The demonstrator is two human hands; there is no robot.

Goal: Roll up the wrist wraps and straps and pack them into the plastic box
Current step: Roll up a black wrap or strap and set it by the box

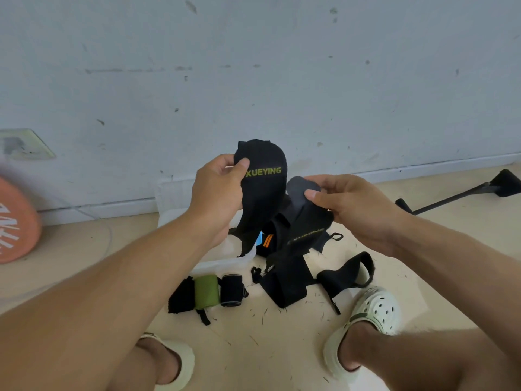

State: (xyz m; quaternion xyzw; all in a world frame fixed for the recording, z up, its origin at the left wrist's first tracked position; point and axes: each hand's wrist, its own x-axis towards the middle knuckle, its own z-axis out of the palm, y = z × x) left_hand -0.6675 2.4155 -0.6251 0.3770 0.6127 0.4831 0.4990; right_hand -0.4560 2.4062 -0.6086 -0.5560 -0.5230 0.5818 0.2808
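Holding black straps (263, 190) in both hands.

A matt black woven cloth wrap (263, 190), printed with yellow-green lettering, is held beside a second strap (306, 221) of similar matt fabric with a smoother grey pad at its upper end. Translucent, slightly glossy plastic is seen in the box (222, 262). Three rolled wraps (207, 292) of soft cloth, two black and one olive green, are laid on the floor (282, 348), whose pale, smooth surface is littered with dark fibres. Moulded off-white foam-like clogs (375, 309) with punched holes are worn. The wall (253, 66) is shown as matt, scuffed paint. An orange disc (17, 221) appears matt.
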